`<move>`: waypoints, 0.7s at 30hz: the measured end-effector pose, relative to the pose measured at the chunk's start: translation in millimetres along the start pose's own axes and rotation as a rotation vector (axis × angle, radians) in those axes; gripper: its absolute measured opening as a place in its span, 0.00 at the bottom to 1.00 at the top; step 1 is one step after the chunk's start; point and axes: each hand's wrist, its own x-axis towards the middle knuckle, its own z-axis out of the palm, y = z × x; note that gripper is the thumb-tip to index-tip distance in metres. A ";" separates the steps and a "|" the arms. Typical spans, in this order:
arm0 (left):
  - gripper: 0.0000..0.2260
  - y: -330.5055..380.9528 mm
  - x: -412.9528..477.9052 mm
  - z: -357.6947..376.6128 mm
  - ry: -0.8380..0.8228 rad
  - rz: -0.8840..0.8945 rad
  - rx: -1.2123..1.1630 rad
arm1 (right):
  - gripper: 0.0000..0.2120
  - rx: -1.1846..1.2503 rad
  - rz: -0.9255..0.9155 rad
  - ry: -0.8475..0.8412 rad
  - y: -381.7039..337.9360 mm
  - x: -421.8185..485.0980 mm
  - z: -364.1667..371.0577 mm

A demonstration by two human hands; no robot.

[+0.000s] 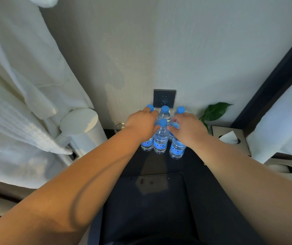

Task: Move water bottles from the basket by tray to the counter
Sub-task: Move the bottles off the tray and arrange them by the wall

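Note:
Several clear water bottles with blue caps and blue labels stand upright in a tight group on the dark counter (191, 167) near the wall. My left hand (141, 124) is wrapped around the left bottle (147, 145), whose cap shows above my fingers. My right hand (188, 129) grips the right bottle (177, 149) near its shoulder. Between my hands stand a front bottle (160, 138) and a back bottle (164, 113). A dark flat tray (159, 197) lies on the counter nearer to me, with nothing on it. No basket is in view.
A white kettle (83, 128) stands at the counter's left end, with a white robe (17, 96) hanging beside it. A small glass (120, 127) sits behind my left wrist. A wall socket (164, 98), a green leaf (214, 111) and tissue boxes (230, 137) lie behind and right.

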 end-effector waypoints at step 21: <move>0.19 23.0 9.2 8.1 -0.144 -0.016 -0.077 | 0.11 -0.005 0.129 -0.196 6.7 -13.7 -16.4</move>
